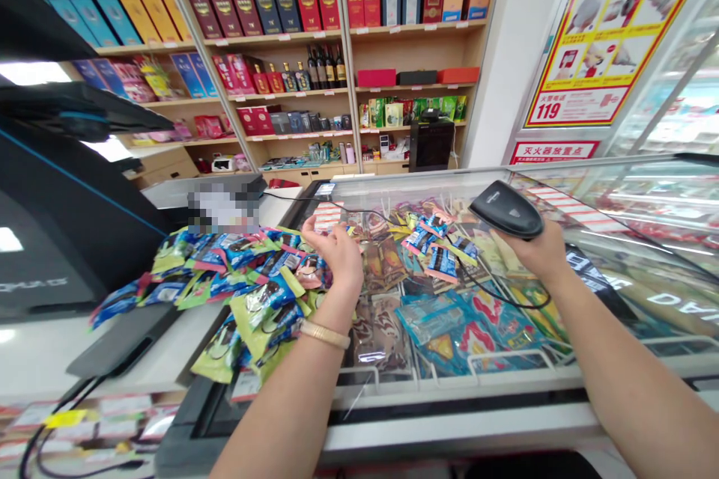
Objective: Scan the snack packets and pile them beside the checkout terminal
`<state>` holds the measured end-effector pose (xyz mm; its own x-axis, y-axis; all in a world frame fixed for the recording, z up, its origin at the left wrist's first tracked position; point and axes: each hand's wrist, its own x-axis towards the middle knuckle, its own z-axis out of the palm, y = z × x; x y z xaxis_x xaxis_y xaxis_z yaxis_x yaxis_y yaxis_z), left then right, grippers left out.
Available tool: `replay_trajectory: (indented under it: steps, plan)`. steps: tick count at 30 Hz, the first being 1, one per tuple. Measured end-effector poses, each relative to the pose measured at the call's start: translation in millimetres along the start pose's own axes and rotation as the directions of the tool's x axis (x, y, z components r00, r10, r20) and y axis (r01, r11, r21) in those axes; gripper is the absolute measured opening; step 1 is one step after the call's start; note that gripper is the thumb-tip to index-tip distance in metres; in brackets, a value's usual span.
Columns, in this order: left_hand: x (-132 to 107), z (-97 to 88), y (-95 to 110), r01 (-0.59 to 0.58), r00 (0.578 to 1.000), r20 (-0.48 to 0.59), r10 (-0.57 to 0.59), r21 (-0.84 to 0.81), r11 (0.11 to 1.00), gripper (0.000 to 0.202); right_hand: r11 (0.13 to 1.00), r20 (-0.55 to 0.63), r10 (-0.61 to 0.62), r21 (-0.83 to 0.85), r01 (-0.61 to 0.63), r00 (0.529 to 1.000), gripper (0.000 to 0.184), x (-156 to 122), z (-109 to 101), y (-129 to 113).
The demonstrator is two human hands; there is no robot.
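Note:
My right hand (544, 251) is wrapped around the handle of a black barcode scanner (508, 209), raised over the glass top of a freezer (393, 389). Its cable loops down across the glass. My left hand (340, 254), with a gold bracelet on the wrist, is open at the right edge of a heap of small snack packets (264, 299) in blue, green and pink wrappers. Nothing shows between its fingers, which are spread a little. Between the two hands, a smaller group of similar snack packets (438, 247) lies on the glass.
Bagged frozen goods (466, 329) show through the glass. At left stand a black checkout machine (61, 224) and a dark flat device (123, 340) with cables on the white counter. Behind are shelves of boxes and bottles (326, 67). A red-and-yellow poster (607, 37) hangs at right.

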<state>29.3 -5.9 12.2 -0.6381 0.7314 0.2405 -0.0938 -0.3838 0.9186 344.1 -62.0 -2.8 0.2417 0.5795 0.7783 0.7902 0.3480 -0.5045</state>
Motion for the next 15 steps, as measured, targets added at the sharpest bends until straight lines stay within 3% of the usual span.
replay_trajectory:
  steps: [2,3,4,5,7,8,9,10,12,15]
  plan:
    - [-9.7,1.3,-4.9,-0.171,0.973,0.171,0.154,0.092,0.981,0.033,0.999,-0.019,0.000,-0.036,-0.001,1.000,0.040,1.5,-2.2,4.0]
    - [-17.4,2.1,-7.2,-0.263,0.926,0.313,0.211,0.131,0.956,0.029,0.999,-0.022,0.001,-0.049,-0.002,1.000,0.039,2.1,-3.0,5.9]
    - [-26.8,2.8,-9.0,-0.357,0.843,0.479,0.245,0.157,0.921,0.027,0.998,-0.019,-0.001,-0.058,0.000,1.000,0.039,2.5,-3.5,7.7]
    - [-37.2,3.2,-10.3,-0.447,0.727,0.642,0.243,0.174,0.877,0.028,0.998,-0.011,-0.005,-0.065,0.004,1.000,0.038,2.7,-3.6,9.1]
    - [-58.3,3.0,-11.2,-0.603,0.451,0.883,0.131,0.194,0.774,0.037,0.997,0.008,-0.014,-0.079,0.014,1.000,0.036,2.5,-2.9,10.8]
    - [-67.6,2.4,-11.1,-0.664,0.332,0.942,0.041,0.203,0.720,0.043,0.996,0.019,-0.018,-0.086,0.019,1.000,0.034,2.2,-2.2,11.0]
    - [-75.4,1.7,-10.9,-0.711,0.245,0.968,-0.050,0.215,0.669,0.049,0.996,0.030,-0.020,-0.091,0.023,0.999,0.033,1.8,-1.4,10.8]
    - [-81.3,1.0,-10.7,-0.747,0.188,0.973,-0.131,0.229,0.625,0.054,0.995,0.040,-0.022,-0.095,0.026,0.999,0.032,1.4,-0.5,10.4]
    - [-87.8,0.2,-10.6,-0.792,0.134,0.965,-0.227,0.242,0.561,0.059,0.995,0.072,-0.023,-0.095,0.030,0.997,0.030,0.5,1.2,9.0]
    - [-88.0,1.0,-11.9,-0.817,0.139,0.963,-0.231,0.243,0.522,0.058,0.996,0.125,-0.038,-0.078,0.048,0.991,0.029,-0.9,3.3,6.6]
